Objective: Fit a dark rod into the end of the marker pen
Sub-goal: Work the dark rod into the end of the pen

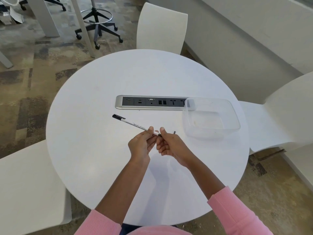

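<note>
**Rod at pen end, mid-table**

Left hand (141, 145) grips the marker pen (135, 125) close to its near end, steadying it above the table's (101, 167) centre, cap toward the left edge. Right hand (171, 145) pinches the dark rod (160, 134) there, probably for alignment; depth of seating unseen.

Round white bench (101, 158), socket strip (152, 102) recessed near centre. Clear plastic tub (210, 135) at right, overlapping the strip's right end. White chairs at far (161, 28), left (28, 187) and right (279, 112). Wheeled stool (98, 19) on patterned carpet (25, 82) beyond.
</note>
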The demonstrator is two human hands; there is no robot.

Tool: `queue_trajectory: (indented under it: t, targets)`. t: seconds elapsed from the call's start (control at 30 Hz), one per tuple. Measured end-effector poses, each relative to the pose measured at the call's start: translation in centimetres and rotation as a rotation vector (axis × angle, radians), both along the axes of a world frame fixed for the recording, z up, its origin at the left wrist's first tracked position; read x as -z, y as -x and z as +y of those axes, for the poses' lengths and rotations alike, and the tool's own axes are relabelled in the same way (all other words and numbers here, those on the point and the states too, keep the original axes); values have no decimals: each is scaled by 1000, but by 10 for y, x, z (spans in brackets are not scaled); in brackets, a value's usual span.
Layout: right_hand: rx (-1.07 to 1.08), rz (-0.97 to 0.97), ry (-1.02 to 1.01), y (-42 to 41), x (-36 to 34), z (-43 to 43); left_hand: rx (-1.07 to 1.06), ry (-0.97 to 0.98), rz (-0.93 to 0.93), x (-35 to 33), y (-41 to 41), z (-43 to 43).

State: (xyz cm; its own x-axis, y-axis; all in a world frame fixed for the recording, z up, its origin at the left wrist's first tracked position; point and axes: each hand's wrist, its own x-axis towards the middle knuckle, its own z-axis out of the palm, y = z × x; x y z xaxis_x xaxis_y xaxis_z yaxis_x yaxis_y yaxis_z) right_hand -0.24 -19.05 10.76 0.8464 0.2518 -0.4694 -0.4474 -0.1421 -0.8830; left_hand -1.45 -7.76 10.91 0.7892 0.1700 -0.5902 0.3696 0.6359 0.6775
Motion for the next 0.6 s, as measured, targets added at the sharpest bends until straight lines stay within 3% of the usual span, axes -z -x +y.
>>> queue_trajectory:
  t: [0.1, 0.17, 0.3, 0.47, 0.6]
  targets:
    - [-23, 137, -111, -1, -2, 1, 12, -12, 0, 0, 2, -1]
    - [-45, 124, -86, -1, -2, 3, -8, -24, 8, 0, 3, 0]
    - [-56, -66, 73, 3, -3, 6, -51, -39, 30, -1, 1, 1]
    - [-114, -398, 414, 6, -1, 10, -107, 0, 70, -3, -2, 2]
    - [-245, -646, 629, 7, 2, 9, -112, 42, 111, -4, -3, 1]
